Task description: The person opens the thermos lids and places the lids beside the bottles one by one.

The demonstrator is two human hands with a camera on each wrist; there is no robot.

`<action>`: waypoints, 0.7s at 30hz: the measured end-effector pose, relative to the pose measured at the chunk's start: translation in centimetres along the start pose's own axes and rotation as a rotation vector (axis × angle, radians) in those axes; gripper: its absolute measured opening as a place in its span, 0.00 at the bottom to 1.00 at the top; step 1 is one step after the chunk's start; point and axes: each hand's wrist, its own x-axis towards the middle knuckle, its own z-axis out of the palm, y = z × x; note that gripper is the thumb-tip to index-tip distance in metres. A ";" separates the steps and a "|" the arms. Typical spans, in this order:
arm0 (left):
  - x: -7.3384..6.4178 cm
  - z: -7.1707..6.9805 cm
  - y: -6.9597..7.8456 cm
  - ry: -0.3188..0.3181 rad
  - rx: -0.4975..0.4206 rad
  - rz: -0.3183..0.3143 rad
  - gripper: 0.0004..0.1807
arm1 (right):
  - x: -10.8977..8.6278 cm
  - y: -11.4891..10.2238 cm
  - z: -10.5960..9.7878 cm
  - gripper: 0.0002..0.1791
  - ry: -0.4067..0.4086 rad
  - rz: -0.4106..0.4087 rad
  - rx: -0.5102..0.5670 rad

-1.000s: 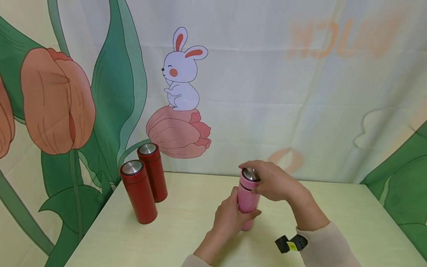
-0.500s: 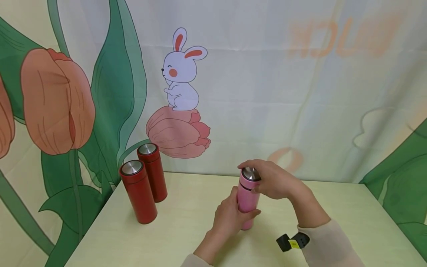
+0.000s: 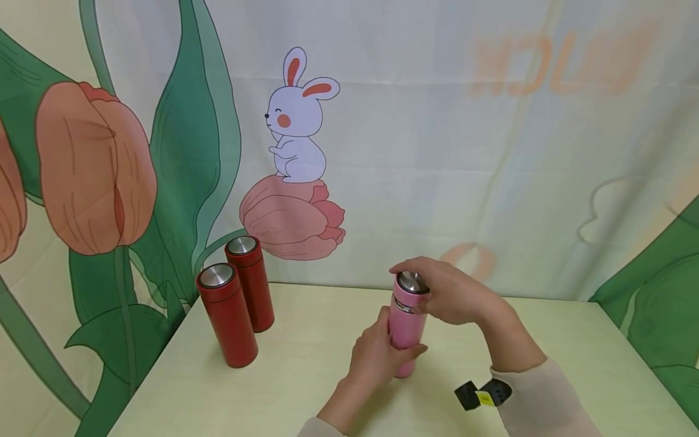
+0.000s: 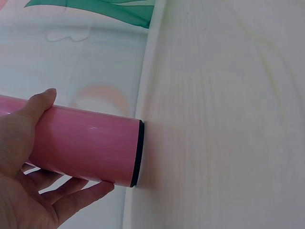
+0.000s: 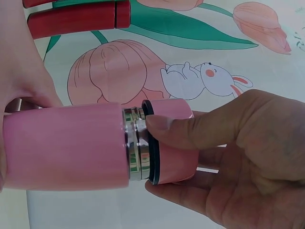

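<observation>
A pink thermos (image 3: pixel 406 328) stands upright on the table, its black-edged base showing in the left wrist view. My left hand (image 3: pixel 372 358) grips its body low down, thumb on one side and fingers on the other. My right hand (image 3: pixel 450 291) holds the pink lid (image 5: pixel 175 157), which has a steel top (image 3: pixel 412 283) and a black ring at its lower edge. Between lid and body, a band of shiny metal neck (image 5: pixel 137 164) shows in the right wrist view. The right thumb lies along the lid's near side, with the fingers around the far side.
Two red thermoses with steel tops, the nearer one (image 3: pixel 228 321) and the farther one (image 3: pixel 252 291), stand upright at the table's left. Behind the pale table (image 3: pixel 306 340) hangs a printed curtain (image 3: pixel 415 152) with a rabbit and tulips.
My right hand has risen slightly with the lid, and the dark line under it has become a visible metal band. The left hand and thermos body have stayed in place.
</observation>
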 end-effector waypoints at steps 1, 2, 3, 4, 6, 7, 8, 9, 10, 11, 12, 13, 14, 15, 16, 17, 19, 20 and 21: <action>0.0 0.0 0.0 0.000 -0.001 0.002 0.38 | -0.1 0.0 -0.1 0.34 0.003 -0.004 -0.001; 0.0 0.0 0.0 0.001 0.000 0.003 0.38 | -0.1 -0.1 -0.1 0.34 0.008 -0.010 -0.003; 0.0 0.0 0.0 0.002 -0.002 0.004 0.38 | -0.2 -0.1 -0.2 0.34 0.012 -0.016 -0.005; 0.0 0.0 0.0 0.003 -0.003 0.005 0.38 | -0.2 -0.1 -0.3 0.34 0.018 -0.020 -0.006; -0.1 0.0 0.0 0.006 -0.003 0.005 0.38 | -0.4 0.0 -0.4 0.35 0.030 -0.031 -0.010; -0.1 0.0 0.0 0.008 -0.003 0.005 0.38 | -0.4 0.0 -0.5 0.35 0.036 -0.033 -0.011; 0.0 0.1 0.0 0.010 -0.002 0.006 0.38 | -0.5 0.1 -0.5 0.35 0.043 -0.035 -0.012; 0.0 0.1 -0.1 0.011 -0.003 0.006 0.37 | -0.6 0.1 -0.6 0.35 0.049 -0.038 -0.011; 0.0 0.1 -0.1 0.011 -0.001 0.007 0.38 | -0.7 0.2 -0.7 0.35 0.056 -0.037 -0.006; 0.0 0.1 -0.1 0.011 -0.001 0.007 0.38 | -0.8 0.3 -0.7 0.36 0.064 -0.040 -0.003; 0.0 0.1 -0.1 0.009 -0.002 0.006 0.38 | -0.9 0.3 -0.8 0.36 0.070 -0.041 0.003; 0.0 0.1 -0.1 0.007 -0.002 0.007 0.38 | -1.0 0.5 -0.8 0.36 0.078 -0.045 0.012; 0.0 0.1 -0.1 0.006 -0.002 0.007 0.38 | -1.2 0.6 -0.9 0.36 0.088 -0.053 0.018; 0.0 0.1 -0.1 0.005 -0.001 0.008 0.39 | -1.3 0.8 -0.9 0.36 0.099 -0.062 0.025; 0.0 0.1 -0.1 0.004 0.000 0.009 0.39 | -1.4 1.0 -0.9 0.37 0.109 -0.069 0.033; 0.0 0.1 -0.1 0.005 -0.002 0.010 0.39 | -1.5 1.2 -1.0 0.37 0.119 -0.079 0.038; 0.0 0.0 -0.1 0.004 -0.005 0.008 0.39 | -1.6 1.6 -1.0 0.37 0.136 -0.086 0.057; 0.0 0.0 -0.1 0.003 -0.008 0.005 0.39 | -1.7 1.8 -1.0 0.38 0.143 -0.088 0.068; 0.0 0.0 -0.1 0.003 -0.012 0.002 0.39 | -1.8 2.0 -1.0 0.38 0.147 -0.085 0.085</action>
